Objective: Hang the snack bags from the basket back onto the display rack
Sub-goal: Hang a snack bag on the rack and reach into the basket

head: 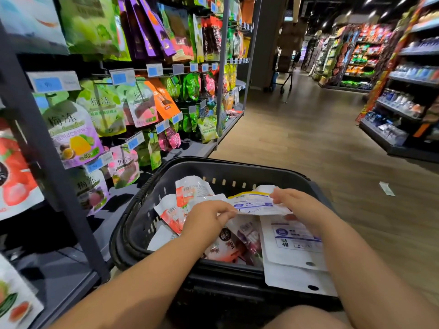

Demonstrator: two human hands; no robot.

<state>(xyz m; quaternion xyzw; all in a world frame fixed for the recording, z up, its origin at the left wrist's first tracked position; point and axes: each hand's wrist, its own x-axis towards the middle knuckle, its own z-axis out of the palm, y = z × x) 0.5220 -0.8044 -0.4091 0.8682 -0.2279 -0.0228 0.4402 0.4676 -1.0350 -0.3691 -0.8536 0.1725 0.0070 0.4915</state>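
A black plastic basket [237, 169] sits in front of me, holding several snack bags. Both hands grip one white bag with a yellow top edge and blue print [255, 204] above the pile. My left hand [206, 217] pinches its left edge, and my right hand [294, 203] holds its right end. Under it lie red-and-white bags [187, 193], a purple one [249, 236] and large white bags with blue labels [294, 252]. The display rack [133, 98] on my left carries hanging snack bags on hooks with blue price tags.
A dark upright post of the rack [47, 162] stands close at left. The wooden aisle floor [308, 143] stretches ahead, with a paper scrap [386, 188] on it. Shelving [403, 103] lines the right side, and a cart [282, 77] stands far down the aisle.
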